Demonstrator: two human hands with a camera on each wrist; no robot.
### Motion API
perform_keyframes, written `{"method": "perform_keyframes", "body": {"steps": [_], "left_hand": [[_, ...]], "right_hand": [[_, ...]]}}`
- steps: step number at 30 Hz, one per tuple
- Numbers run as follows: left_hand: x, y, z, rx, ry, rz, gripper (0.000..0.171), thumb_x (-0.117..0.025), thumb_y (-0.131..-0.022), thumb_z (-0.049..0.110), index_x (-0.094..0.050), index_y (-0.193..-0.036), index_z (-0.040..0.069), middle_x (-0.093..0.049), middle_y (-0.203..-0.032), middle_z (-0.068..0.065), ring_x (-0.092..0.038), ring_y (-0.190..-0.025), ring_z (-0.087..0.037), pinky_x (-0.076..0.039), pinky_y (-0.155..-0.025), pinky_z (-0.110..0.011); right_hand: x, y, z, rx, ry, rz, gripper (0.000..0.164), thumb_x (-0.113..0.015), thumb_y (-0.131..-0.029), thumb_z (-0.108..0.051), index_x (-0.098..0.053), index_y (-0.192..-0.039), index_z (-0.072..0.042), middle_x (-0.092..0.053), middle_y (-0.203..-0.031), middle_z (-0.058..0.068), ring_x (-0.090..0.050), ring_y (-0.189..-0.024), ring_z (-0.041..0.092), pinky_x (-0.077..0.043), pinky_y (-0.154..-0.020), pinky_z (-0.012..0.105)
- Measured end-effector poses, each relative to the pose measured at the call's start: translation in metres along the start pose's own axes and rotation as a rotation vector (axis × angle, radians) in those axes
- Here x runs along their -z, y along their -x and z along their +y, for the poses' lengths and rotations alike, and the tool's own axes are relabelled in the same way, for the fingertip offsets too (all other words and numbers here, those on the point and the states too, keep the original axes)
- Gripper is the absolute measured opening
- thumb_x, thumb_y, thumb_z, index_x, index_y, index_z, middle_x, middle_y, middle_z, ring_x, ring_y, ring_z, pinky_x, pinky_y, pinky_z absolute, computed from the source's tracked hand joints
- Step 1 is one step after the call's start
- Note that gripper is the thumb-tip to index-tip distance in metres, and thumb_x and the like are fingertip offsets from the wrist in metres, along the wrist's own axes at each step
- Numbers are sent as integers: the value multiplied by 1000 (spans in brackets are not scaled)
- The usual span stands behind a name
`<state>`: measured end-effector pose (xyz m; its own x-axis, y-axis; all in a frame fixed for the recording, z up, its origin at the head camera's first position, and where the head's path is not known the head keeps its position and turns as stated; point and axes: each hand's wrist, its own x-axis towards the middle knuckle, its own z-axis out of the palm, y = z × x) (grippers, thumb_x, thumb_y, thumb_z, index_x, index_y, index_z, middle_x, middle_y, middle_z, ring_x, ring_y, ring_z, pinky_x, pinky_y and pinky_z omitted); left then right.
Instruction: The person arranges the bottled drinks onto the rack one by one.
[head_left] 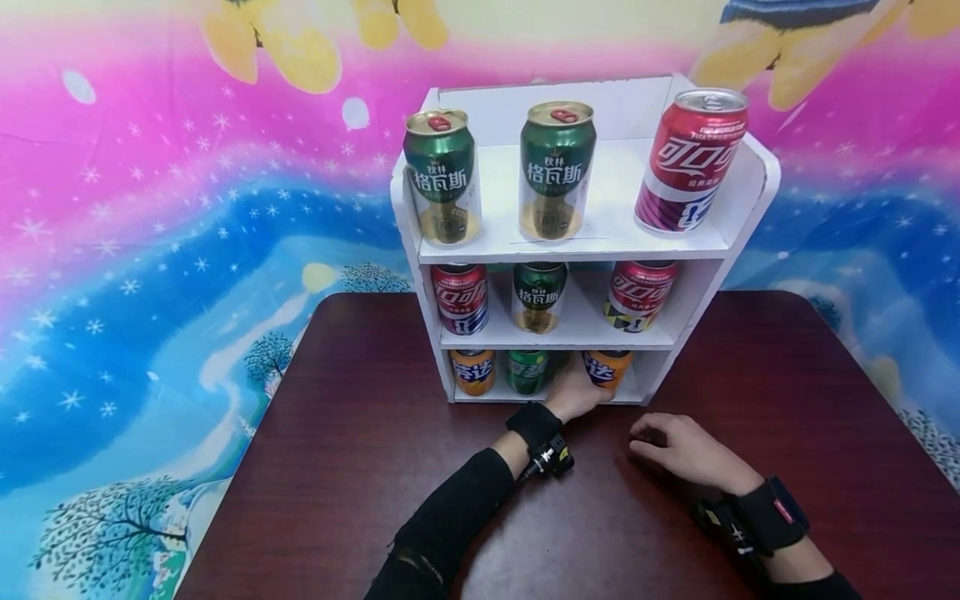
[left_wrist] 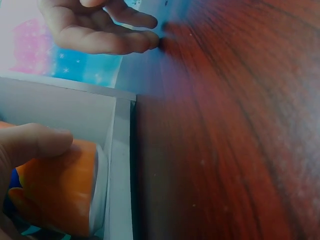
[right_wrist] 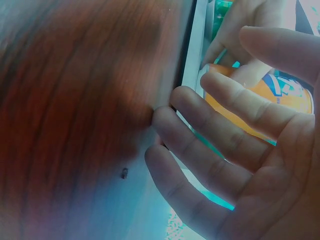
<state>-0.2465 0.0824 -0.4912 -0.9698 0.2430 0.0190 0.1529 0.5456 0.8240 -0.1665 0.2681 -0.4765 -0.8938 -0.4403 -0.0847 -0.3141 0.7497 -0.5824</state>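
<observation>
On the bottom shelf at the right stands an orange soda can [head_left: 611, 364] with dark blue and white lettering. My left hand [head_left: 573, 392] reaches into that compartment and holds the can low down. The left wrist view shows the thumb [left_wrist: 40, 140] lying across the orange can [left_wrist: 67, 185]; the other fingers are mostly hidden. My right hand [head_left: 686, 450] is at the table in front of the shelf's right side, holding nothing. Its fingers [right_wrist: 190, 155] are loosely bent and apart from the can in the right wrist view.
The white three-tier shelf [head_left: 555, 342] stands on a dark red-brown table [head_left: 337, 467]. Its top tier bears green-gold cans [head_left: 557, 179] and a red can [head_left: 693, 158]. More cans fill the middle tier. Another orange can [head_left: 472, 372] and a green can [head_left: 527, 372] share the bottom tier.
</observation>
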Motion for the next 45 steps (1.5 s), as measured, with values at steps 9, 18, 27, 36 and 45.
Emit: {"method": "perform_keyframes", "body": {"steps": [9,18,27,36,45], "left_hand": [[-1,-2,0,-6,-16,18,88,-83,-73,21,-29,-142,12,-50,-128,-3,-48,-116,-14,-37,-98,-27],[3,-3,-1,-5,39,-31,81,-78,-73,13,-32,-140,10,-55,-123,-6,-52,-111,-15,-41,-94,-27],[3,-4,2,-90,58,-9,85,-79,-75,13,-29,-143,12,-51,-125,-2,-48,-113,-11,-37,-95,-24],[4,-5,4,-97,-17,-28,85,-80,-76,25,-29,-143,13,-51,-127,-1,-49,-114,-12,-39,-95,-25],[10,-9,-1,-189,119,-174,82,-76,-79,12,-26,-144,14,-49,-129,-1,-48,-114,-9,-37,-96,-24]], "right_hand": [[0,-2,1,6,10,12,21,-65,-90,-27,-67,-103,-10,-64,-93,-6,-58,-85,9,-49,-73,33],[-1,-2,2,5,18,12,20,-65,-89,-27,-67,-102,-11,-63,-92,-7,-58,-85,8,-49,-73,35],[1,-2,1,16,19,13,21,-65,-90,-27,-67,-102,-11,-64,-93,-7,-58,-85,8,-49,-73,33],[0,-2,1,13,6,15,24,-64,-90,-31,-67,-103,-10,-64,-94,-6,-59,-86,9,-49,-73,34],[-1,0,3,17,-5,-12,28,-63,-90,-35,-67,-103,-10,-63,-94,-6,-58,-85,9,-49,-72,34]]}}
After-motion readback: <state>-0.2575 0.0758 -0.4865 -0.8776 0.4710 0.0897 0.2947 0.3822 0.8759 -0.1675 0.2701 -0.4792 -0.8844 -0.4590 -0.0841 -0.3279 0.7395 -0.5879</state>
